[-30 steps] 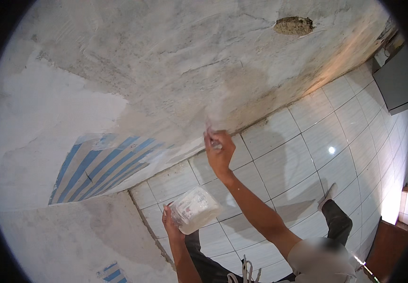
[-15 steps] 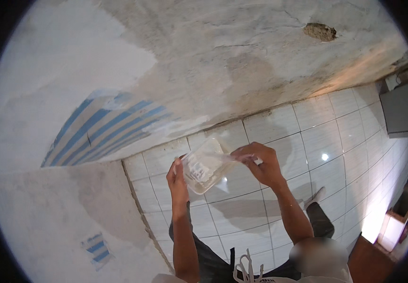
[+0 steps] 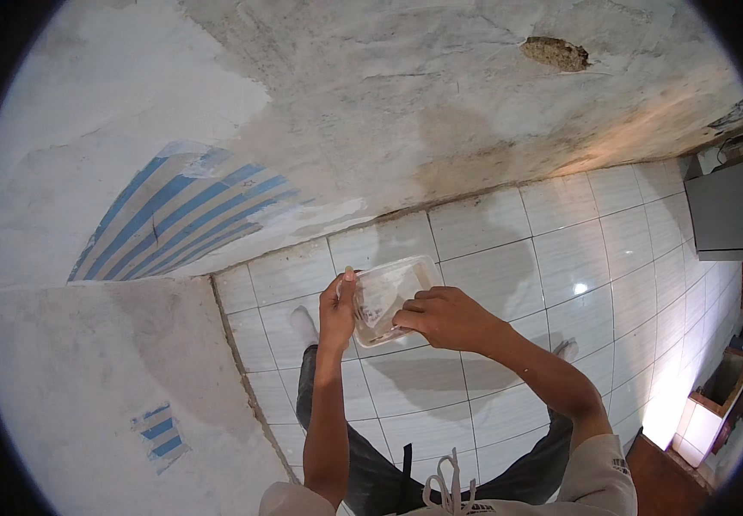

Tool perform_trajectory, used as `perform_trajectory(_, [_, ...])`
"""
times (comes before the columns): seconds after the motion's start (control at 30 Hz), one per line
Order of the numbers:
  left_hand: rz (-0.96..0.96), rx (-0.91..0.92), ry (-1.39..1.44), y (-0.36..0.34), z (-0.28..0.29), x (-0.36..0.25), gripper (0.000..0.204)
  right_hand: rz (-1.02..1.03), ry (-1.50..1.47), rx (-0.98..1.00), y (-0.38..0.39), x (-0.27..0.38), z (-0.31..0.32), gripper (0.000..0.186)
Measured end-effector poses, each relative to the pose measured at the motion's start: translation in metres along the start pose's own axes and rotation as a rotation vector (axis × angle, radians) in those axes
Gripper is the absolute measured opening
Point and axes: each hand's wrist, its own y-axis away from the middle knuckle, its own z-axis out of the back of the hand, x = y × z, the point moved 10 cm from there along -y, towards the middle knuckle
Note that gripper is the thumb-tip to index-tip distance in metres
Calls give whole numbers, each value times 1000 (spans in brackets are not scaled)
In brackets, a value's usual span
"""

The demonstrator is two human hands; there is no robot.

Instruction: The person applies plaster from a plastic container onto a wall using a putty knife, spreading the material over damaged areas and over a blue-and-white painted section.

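Note:
A clear plastic tub (image 3: 427, 270), rectangular with whitish material inside, is held out in front of me above the floor. My left hand (image 3: 337, 303) grips its left side, thumb at the rim and fingers around the outside. My right hand (image 3: 433, 316) is closed over the tub's right part, knuckles up and fingertips inside the rim. Whatever its fingers hold is mostly hidden; a pale, flat shape shows by the fingertips, too unclear to name.
Ahead rises a rough, patchy plastered wall (image 3: 346, 103) with a blue-striped patch (image 3: 187, 211) and a hole (image 3: 555, 53). Another wall (image 3: 88, 370) stands at left. Pale tiles (image 3: 483, 232) cover the floor. A grey box-like unit (image 3: 728, 211) and an open-topped box (image 3: 705, 408) are at far right.
My right hand has come down and left into the tub and turned knuckles up. The tub, steeply slanted before, now sits straighter. My left foot has come into view.

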Motion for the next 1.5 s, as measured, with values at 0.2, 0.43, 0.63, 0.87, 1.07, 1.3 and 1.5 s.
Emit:
perform_trajectory(0.2, [29, 19, 43, 0, -4, -3, 49, 2, -26, -52, 6, -3, 19, 19])
perform_trajectory(0.43, [58, -17, 15, -3, 4, 9, 49, -5, -16, 42, 2, -1, -3, 19])
perform_trajectory(0.63, [88, -23, 65, -7, 23, 45, 48, -45, -109, 99, -6, -7, -22, 18])
perform_trajectory(0.87, [88, -22, 29, -10, 31, 59, 48, 36, -125, 90, -24, -4, -28, 19])
perform_trajectory(1.07, [54, -69, 63, -20, 38, 71, 47, -14, -162, 156, -28, -15, -42, 21])
perform_trajectory(1.3, [99, -99, 244, -51, 52, 134, 45, -308, -690, -141, -13, -104, -55, 23])
perform_trajectory(1.5, [40, -139, 277, -59, 62, 178, 41, -576, -1540, -717, 17, -236, -156, 19])
